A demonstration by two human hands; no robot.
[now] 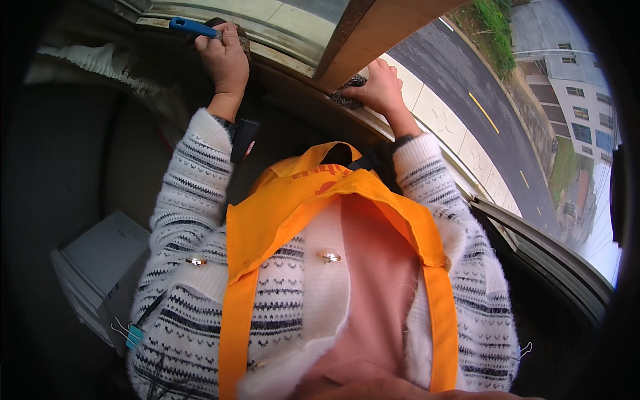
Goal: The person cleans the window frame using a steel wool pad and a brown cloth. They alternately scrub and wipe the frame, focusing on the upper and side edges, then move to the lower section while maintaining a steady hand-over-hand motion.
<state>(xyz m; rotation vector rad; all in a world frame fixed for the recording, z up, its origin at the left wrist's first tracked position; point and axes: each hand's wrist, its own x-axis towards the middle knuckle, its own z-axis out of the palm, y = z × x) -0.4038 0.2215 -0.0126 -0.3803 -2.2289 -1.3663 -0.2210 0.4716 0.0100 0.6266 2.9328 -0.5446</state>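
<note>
My left hand is closed around a tool with a blue plastic handle, which has a hanging hole at its end. The tool's head is hidden, so its kind cannot be told. Something dark and brown, perhaps a cloth or pad, shows around those fingers against the window frame. On the other side of a brown upright post, my right hand grips a dark, speckled scouring pad. That pad rests on the window sill at the foot of the post.
Outside the open window lie a pale pavement and a road. A window sash stands at the right. Gathered white fabric hangs at the upper left. A stack of white boxes or books is at the lower left.
</note>
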